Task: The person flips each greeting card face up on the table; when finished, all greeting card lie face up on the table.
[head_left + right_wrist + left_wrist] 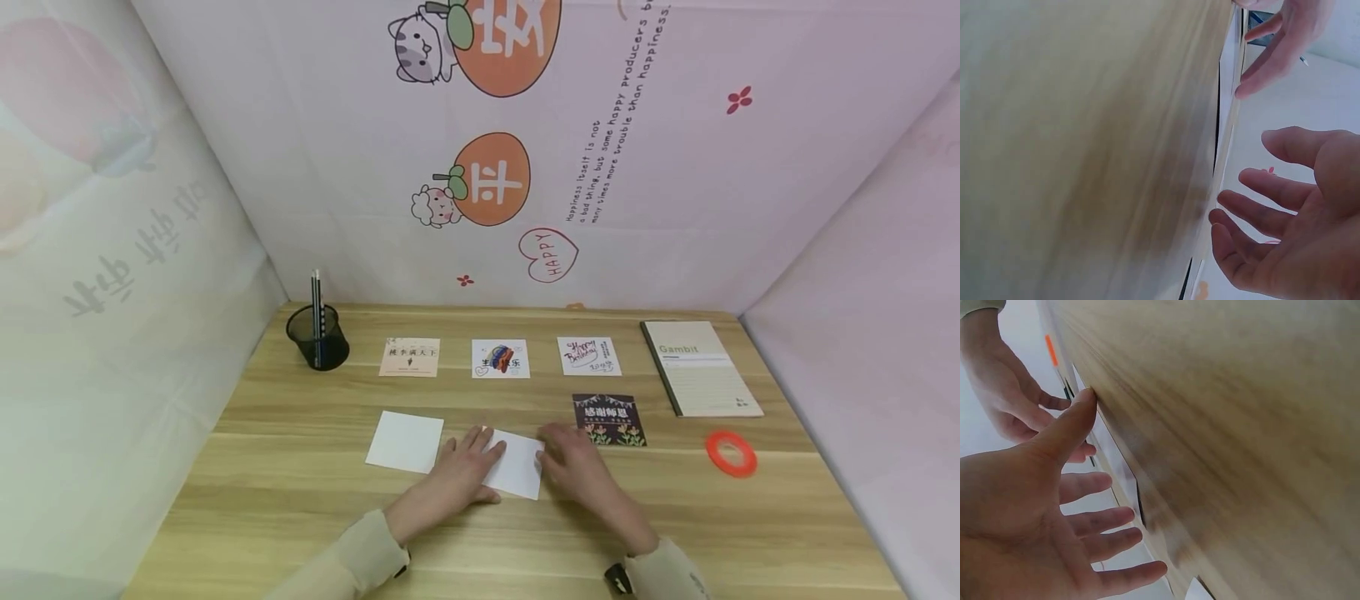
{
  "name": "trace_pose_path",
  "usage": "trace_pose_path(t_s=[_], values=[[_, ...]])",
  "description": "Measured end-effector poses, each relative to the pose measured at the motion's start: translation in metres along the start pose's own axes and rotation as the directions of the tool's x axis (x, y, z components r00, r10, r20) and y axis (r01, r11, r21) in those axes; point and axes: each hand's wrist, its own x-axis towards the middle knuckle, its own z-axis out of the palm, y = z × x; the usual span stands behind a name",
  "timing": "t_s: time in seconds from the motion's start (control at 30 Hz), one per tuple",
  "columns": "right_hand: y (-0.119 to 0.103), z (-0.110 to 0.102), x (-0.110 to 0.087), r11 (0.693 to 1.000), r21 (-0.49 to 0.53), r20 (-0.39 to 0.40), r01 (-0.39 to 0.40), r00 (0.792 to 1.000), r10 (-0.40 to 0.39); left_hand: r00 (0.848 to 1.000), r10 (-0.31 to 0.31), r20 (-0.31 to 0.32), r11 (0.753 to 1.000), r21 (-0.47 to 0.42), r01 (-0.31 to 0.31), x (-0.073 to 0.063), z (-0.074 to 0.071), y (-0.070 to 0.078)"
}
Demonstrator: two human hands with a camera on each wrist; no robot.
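A blank white square card lies on the wooden table between the two hands, turned slightly. My left hand rests over its left part, fingers extended and spread, covering that edge. In the left wrist view the left thumb reaches toward the near side of the card. My right hand is beside the card's right edge, with its fingertips right at the far corner. The right wrist view shows the right fingers loosely bent, nothing between them and the thumb.
Another white card lies left. Three printed cards, including a birthday card, form a row behind. A dark floral card sits beyond the right hand. A notebook, red tape roll and mesh pencil cup flank them.
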Motion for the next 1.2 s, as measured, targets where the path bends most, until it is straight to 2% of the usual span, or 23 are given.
trace_pose_path(t_s=[0.3,0.53,0.77,1.0,1.2], values=[[-0.002,0.006,-0.002,0.998,-0.030,0.034,-0.059,0.998,0.060,0.999,0.014,-0.041,0.998,0.055,-0.011,0.001,0.004,0.001],[-0.006,0.007,-0.001,0.993,-0.020,0.073,-0.118,0.990,0.119,0.998,-0.001,-0.057,0.997,0.083,0.005,0.001,0.005,0.003],[-0.009,0.007,0.000,0.991,-0.020,0.089,-0.129,0.987,0.130,0.999,-0.008,-0.049,0.995,0.103,0.013,0.001,0.005,0.005],[-0.011,0.006,0.001,0.991,-0.006,0.084,-0.134,0.987,0.134,0.997,0.008,-0.079,0.991,0.134,0.003,0.002,0.008,0.004],[-0.012,0.006,0.001,0.991,-0.027,0.070,-0.130,0.989,0.132,0.996,0.037,-0.075,0.996,0.087,-0.030,0.004,0.009,0.002]])
